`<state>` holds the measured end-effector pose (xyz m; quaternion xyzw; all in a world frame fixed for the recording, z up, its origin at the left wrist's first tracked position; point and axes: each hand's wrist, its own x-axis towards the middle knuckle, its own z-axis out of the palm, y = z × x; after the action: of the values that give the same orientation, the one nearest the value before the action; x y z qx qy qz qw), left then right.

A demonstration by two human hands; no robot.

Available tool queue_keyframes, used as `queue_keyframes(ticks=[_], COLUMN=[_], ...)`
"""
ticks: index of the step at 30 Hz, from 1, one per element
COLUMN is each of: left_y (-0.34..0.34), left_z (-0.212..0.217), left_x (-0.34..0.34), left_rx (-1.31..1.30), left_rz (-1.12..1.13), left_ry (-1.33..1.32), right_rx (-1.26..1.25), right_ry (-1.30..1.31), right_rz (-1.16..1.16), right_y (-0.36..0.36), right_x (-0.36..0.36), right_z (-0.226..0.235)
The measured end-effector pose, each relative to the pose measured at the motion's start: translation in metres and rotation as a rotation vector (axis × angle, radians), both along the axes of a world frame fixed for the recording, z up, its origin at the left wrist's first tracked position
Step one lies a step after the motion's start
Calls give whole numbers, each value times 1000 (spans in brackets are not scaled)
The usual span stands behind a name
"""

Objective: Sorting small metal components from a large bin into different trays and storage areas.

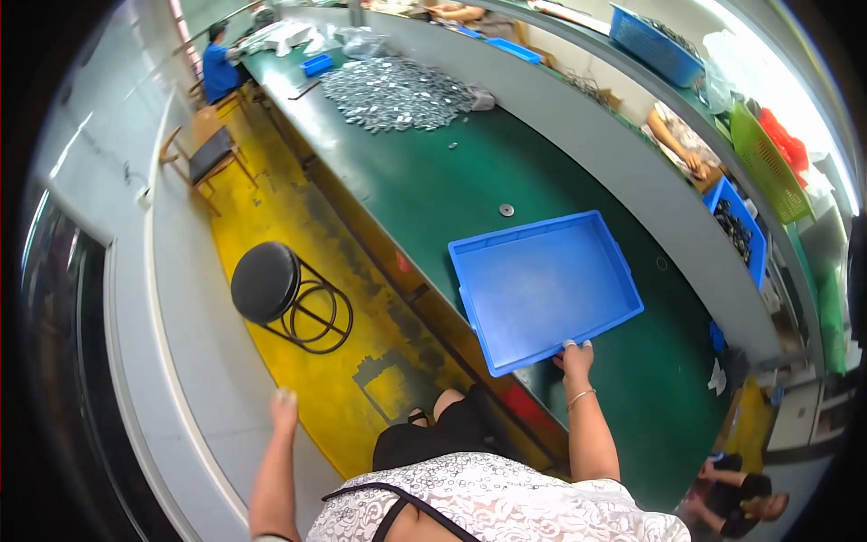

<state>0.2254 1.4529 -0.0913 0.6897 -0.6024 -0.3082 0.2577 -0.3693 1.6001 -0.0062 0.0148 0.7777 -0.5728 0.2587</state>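
A shallow blue plastic tray lies on the green tabletop, its inside bare. My right hand grips the tray's near rim, with pale coverings or nails at the fingertips and the thumb side partly hidden. Out to the left, my left hand hangs over the floor beside the wall, away from the table. It is smeared and small, so its fingers cannot be made out. Just beyond the tray's far edge sits a small round metal disc.
A large heap of small metal parts covers the table's far end. A round black stool and a wooden chair stand on the yellow floor. Behind the grey partition are blue bins and other people's arms. A person in blue sits far left.
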Motion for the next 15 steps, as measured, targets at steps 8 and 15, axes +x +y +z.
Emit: queue_keyframes(ticks=[8, 15], left_y=[-248, -283], left_z=[167, 88], left_x=[-407, -564], left_rx=[-330, -667], left_rz=[-1004, -1553], left_ry=[-99, -345], right_rx=[21, 86], right_ry=[219, 370], right_rz=[-128, -274], right_y=[-13, -51], right_x=[-18, 14], right_z=[-39, -24])
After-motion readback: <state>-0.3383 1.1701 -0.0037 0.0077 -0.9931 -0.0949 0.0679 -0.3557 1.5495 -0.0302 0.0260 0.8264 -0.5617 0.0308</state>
